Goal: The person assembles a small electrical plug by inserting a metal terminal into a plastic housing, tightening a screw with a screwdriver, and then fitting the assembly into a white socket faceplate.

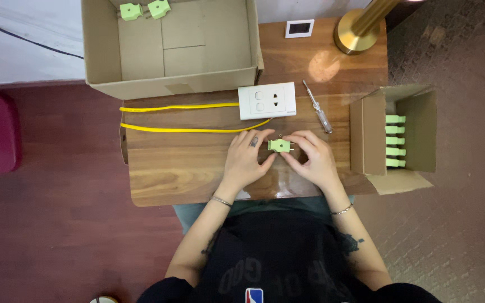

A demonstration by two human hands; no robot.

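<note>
Both hands meet over the middle of the wooden table [186,168], a little in from its near edge. Left hand [246,160] and right hand [311,159] each close their fingertips on opposite ends of a small light-green plug [280,146], which sits between them just above the wood; a tiny dark screw-like speck lies just beyond it, too small to identify.

Just beyond the hands lies a white wall socket plate [267,100], with a yellow cable [181,118] running from under it in two lines to the table's left edge. A test screwdriver [318,106] with a clear handle lies slanted right of the plate, near the right hand.

Along the far edge a large open cardboard box [169,78] overhangs the table's left part, holding two green plug pieces [144,9] in its far left corner. At the far right corner stands a brass lamp base [355,33], with a small white square device [299,28] beside it. A smaller cardboard box [391,137] lies on its side at the right edge, a row of green plugs [395,140] stacked inside.

Bare wood stays open at the near left part of the table, between the cable and the near edge.
</note>
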